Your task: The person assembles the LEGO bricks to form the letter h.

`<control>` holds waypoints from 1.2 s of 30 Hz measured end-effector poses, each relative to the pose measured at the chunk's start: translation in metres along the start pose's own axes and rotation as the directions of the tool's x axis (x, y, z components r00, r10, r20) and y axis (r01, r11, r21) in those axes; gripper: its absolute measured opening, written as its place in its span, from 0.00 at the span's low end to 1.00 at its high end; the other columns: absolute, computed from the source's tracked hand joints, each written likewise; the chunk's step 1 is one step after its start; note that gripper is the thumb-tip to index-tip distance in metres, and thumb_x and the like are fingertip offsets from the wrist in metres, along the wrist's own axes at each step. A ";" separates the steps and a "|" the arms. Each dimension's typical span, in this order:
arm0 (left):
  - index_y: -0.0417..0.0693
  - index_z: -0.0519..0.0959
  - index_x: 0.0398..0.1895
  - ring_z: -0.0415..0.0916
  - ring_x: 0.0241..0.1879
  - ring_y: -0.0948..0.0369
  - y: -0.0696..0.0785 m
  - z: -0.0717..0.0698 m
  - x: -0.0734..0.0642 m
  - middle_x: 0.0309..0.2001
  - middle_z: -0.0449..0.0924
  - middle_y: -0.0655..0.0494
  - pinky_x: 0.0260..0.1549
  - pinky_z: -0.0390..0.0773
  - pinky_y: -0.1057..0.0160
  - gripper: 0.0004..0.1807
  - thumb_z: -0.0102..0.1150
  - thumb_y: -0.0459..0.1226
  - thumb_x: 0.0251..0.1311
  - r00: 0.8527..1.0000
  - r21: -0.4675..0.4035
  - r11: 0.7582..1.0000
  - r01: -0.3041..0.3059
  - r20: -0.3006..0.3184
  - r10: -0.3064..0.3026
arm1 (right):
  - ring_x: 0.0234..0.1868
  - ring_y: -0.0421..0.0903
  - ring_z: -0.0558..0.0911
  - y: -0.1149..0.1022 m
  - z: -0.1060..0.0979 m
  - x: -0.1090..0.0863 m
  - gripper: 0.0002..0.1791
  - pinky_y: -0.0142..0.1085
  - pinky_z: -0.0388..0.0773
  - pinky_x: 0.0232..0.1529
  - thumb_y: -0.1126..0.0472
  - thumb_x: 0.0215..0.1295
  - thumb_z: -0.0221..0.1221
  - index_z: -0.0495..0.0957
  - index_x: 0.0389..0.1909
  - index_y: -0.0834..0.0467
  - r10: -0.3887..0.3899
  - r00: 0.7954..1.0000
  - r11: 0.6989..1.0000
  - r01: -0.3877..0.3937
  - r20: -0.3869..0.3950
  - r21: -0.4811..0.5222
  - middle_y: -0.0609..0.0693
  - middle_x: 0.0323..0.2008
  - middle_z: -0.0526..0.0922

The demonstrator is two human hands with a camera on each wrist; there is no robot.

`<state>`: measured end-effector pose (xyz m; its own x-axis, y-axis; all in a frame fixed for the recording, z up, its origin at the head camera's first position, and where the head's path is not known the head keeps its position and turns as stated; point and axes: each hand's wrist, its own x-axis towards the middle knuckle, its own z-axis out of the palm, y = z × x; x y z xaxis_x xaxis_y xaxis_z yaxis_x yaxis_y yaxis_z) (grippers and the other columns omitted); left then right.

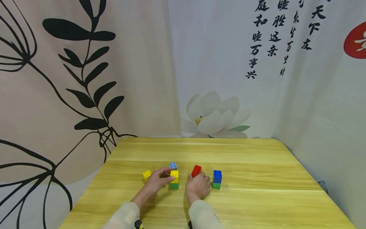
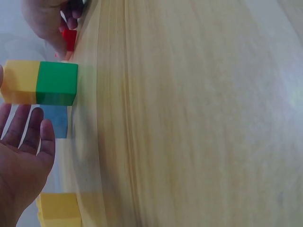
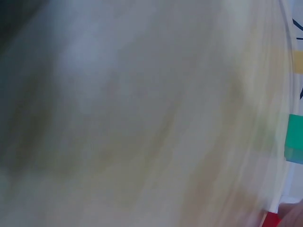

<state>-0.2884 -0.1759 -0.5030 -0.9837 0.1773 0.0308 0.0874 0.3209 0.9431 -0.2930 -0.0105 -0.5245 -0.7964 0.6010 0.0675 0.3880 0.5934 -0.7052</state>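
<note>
Left of centre, a yellow brick (image 1: pixel 174 175) sits on a green brick (image 1: pixel 174 185). My left hand (image 1: pixel 158 181) pinches the yellow brick, its thumb at the front and its index finger behind; the other fingers (image 2: pixel 34 127) are spread beside the stack in the left wrist view. Behind that stack stands a light blue brick (image 1: pixel 172 165), partly hidden. My right hand (image 1: pixel 198 186) holds a red brick (image 1: pixel 196 170) on the table, its fingertips hidden in the head view. Only a corner of the red brick (image 3: pixel 271 219) shows in the right wrist view.
Left of my left hand lies another yellow brick (image 1: pixel 146 175). A dark blue brick (image 1: pixel 217 176) on a green brick (image 1: pixel 216 185) stands right of my right hand. The wooden table (image 1: pixel 257 206) ends at printed curtains (image 1: pixel 148 79) behind it.
</note>
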 end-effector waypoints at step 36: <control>0.41 0.78 0.60 0.77 0.48 0.54 -0.004 -0.004 0.001 0.47 0.82 0.52 0.44 0.80 0.58 0.27 0.68 0.45 0.61 1.000 0.072 0.997 -0.023 0.022 0.022 | 0.37 0.55 0.78 0.004 -0.023 0.008 0.17 0.52 0.76 0.39 0.59 0.59 0.66 0.82 0.47 0.63 -0.090 0.990 0.971 0.063 0.108 0.232 0.57 0.36 0.80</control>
<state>-0.2907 -0.1805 -0.5057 -0.9779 0.2045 0.0439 0.1211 0.3826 0.9160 -0.2873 0.0093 -0.5109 -0.8736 0.4836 0.0538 0.2188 0.4892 -0.8443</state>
